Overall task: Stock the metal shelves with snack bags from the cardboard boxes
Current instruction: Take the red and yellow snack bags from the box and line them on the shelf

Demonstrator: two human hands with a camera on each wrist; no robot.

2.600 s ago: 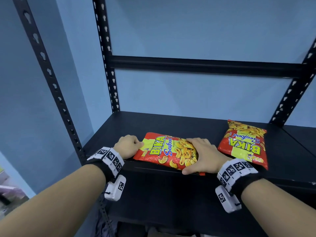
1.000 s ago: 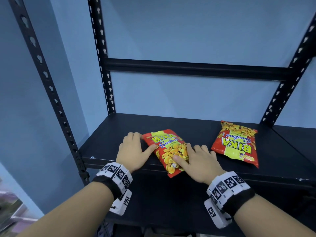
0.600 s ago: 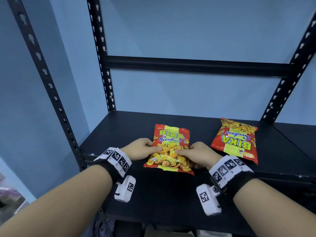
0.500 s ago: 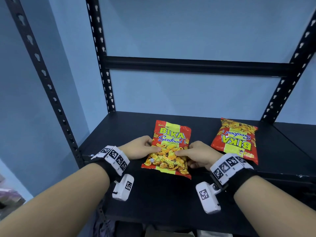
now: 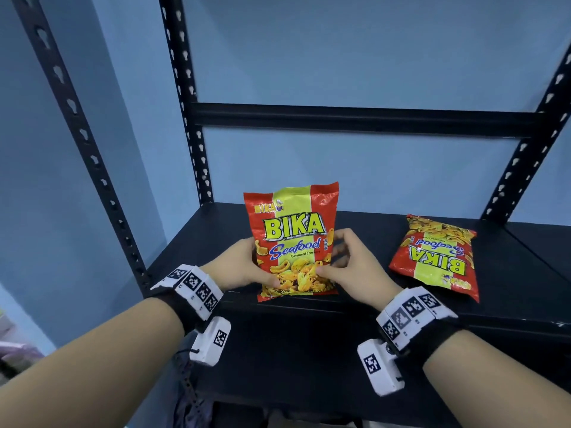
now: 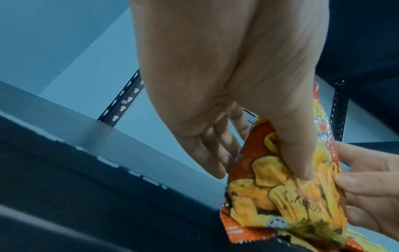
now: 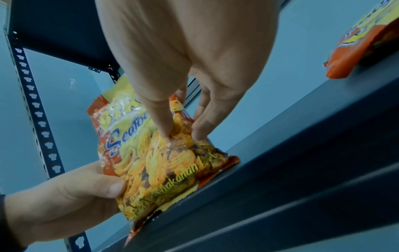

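Observation:
A red and yellow Bika Seafood snack bag stands upright at the front edge of the black metal shelf, its label facing me. My left hand pinches the bag's lower left side, thumb on the front, fingers behind it. My right hand pinches its lower right side the same way. A second snack bag of the same kind lies flat on the shelf to the right, its print upside down, also seen in the right wrist view.
Black perforated uprights frame the shelf against a blue wall. A black crossbar runs behind, above the bags. The shelf's front lip is just under my wrists. Another dark level lies below.
The bag lay flat on its side on the shelf; both hands turned it and tilted it up, so it now stands upright with its label facing me.

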